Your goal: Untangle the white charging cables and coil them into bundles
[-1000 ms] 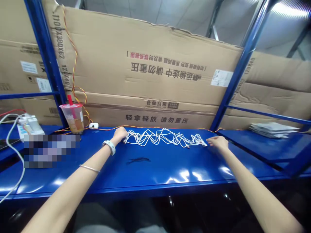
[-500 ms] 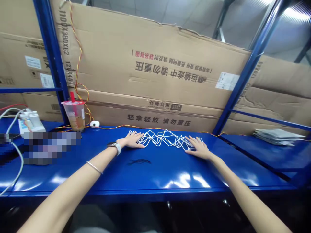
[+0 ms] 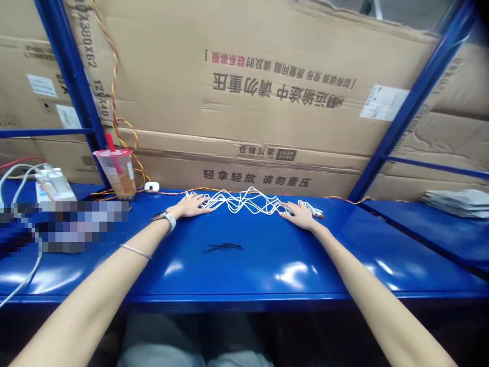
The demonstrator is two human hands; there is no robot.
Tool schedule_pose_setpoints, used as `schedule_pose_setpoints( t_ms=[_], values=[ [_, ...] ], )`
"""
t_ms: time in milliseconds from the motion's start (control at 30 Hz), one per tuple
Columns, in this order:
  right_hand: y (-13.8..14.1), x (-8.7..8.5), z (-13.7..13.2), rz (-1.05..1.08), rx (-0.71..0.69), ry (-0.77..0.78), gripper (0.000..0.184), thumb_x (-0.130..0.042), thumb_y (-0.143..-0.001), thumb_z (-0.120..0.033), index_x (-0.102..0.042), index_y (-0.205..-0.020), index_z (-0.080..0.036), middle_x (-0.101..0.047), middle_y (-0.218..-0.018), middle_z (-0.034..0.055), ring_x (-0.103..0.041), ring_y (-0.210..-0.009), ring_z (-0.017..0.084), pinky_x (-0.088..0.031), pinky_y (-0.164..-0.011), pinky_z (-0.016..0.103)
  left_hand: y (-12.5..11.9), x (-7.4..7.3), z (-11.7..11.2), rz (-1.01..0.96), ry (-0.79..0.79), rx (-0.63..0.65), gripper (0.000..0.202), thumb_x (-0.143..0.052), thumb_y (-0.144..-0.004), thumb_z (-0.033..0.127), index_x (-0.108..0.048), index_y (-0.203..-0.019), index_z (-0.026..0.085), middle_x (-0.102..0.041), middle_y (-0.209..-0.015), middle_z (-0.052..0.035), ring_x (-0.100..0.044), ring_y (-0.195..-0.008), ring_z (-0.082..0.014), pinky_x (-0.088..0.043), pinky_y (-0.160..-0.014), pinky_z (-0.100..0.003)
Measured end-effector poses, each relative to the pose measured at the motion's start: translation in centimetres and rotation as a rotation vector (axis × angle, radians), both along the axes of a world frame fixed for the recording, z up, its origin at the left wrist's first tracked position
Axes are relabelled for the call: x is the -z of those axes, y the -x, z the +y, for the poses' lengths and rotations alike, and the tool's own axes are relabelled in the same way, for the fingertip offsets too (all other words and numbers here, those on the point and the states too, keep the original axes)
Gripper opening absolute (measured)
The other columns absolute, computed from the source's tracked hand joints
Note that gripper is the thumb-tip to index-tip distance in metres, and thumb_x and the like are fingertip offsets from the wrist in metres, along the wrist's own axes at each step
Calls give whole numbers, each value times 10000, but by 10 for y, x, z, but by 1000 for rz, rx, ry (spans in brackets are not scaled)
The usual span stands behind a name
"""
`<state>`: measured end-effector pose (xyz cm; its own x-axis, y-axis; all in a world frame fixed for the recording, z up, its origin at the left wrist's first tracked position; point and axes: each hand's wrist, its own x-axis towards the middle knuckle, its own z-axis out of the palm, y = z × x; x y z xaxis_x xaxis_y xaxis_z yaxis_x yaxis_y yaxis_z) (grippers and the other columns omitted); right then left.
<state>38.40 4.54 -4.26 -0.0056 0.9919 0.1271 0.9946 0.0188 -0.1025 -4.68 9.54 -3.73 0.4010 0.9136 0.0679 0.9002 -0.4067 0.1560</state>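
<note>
A loose tangle of white cable stretches across the back part of the blue shelf. My left hand rests on its left end, fingers spread, with a watch and a bracelet on that arm. On the right end lies my right hand, flat with fingers apart; a small plug-like end pokes out beyond it. Neither hand grips the cable. Between my arms, nearer the front edge, lies a small bunch of thin black ties.
Cardboard panels stand along the back. At left are a drink cup with a red straw, a small white case, a white power adapter with cables, and a blurred-out item. Grey packets lie at far right.
My hands have moved slightly apart, spreading the white cable wider and flatter. A plug-like end now shows beside my right hand. The view has tilted down a little.
</note>
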Motion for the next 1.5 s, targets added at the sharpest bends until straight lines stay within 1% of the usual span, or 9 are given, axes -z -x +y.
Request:
schedule_pose_setpoints(
  t_ms=[200,333,433,500,567,700,867,1067,1500],
  values=[
    [40,2,10,8,18,-45,618,-309,-885,-651,-383,-1429,-367,-310,-1531,47,-143,-1413,433,-124,-1035,727,24,-3,-5,38,43,-143,858,-278,-759,808,-309,-1465,323,-245,-1560,-66,-144,-1432,-370,-73,-1104,-617],
    [48,-5,0,-5,-13,-163,678,-405,-863,-633,-298,-1471,-351,-305,-1531,62,-130,-1416,423,-123,-1027,737,15,-13,-19,69,3,-174,848,-341,-796,740,-182,-1505,301,-158,-1582,-65,-53,-1443,-375,21,-1056,-696],
    [58,-18,-22,43,-91,-369,656,-514,-839,-582,-398,-1427,-316,-368,-1484,93,-166,-1401,409,-229,-1032,676,1,-30,-44,13,-156,-93,893,-524,-782,623,-164,-1511,253,-174,-1578,-93,-61,-1436,-381,-61,-1076,-674],
    [73,-28,-43,149,-255,-440,525,-545,-852,-512,-541,-1316,-267,-486,-1366,121,-322,-1331,357,-302,-1047,577,-8,-41,-69,-130,-236,37,734,-545,-815,529,-345,-1450,220,-351,-1502,-113,-275,-1374,-328,-236,-1096,-533],
    [95,-34,-66,289,-540,-333,418,-569,-855,-471,-621,-1206,-250,-585,-1224,100,-469,-1201,290,-363,-1035,491,-17,-49,-98,-244,-127,248,513,-538,-838,478,-572,-1262,192,-566,-1293,-103,-509,-1172,-254,-388,-1007,-383],
    [141,-32,-102,401,-848,-32,394,-626,-841,-406,-620,-1206,-258,-626,-1122,61,-539,-1082,223,-432,-965,394,-29,-42,-145,-296,54,406,375,-664,-754,449,-704,-1019,187,-659,-990,-62,-603,-895,-197,-465,-805,-292],
    [166,-24,-111,383,-819,-51,218,-630,-851,-306,-689,-1045,-226,-625,-1045,65,-553,-1013,204,-446,-925,369,-34,-18,-159,-292,-28,331,182,-607,-823,262,-715,-944,181,-649,-957,-64,-591,-904,-191,-451,-835,-303],
    [168,-19,-111,414,-789,-119,46,-617,-848,-205,-659,-837,-190,-639,-907,40,-563,-904,184,-457,-850,337,-39,-10,-159,-306,-85,308,120,-564,-829,147,-669,-775,165,-623,-848,-46,-572,-819,-164,-447,-774,-274],
    [183,-8,-124,16,-606,-138,180,-423,-934,-162,-592,-880,-133,-627,-872,104,-553,-833,215,-436,-800,344,-52,-13,-168,-158,-126,296,201,-499,-887,230,-650,-1012,186,-601,-999,-79,-533,-973,-220,-428,-879,-357]
  ],
)
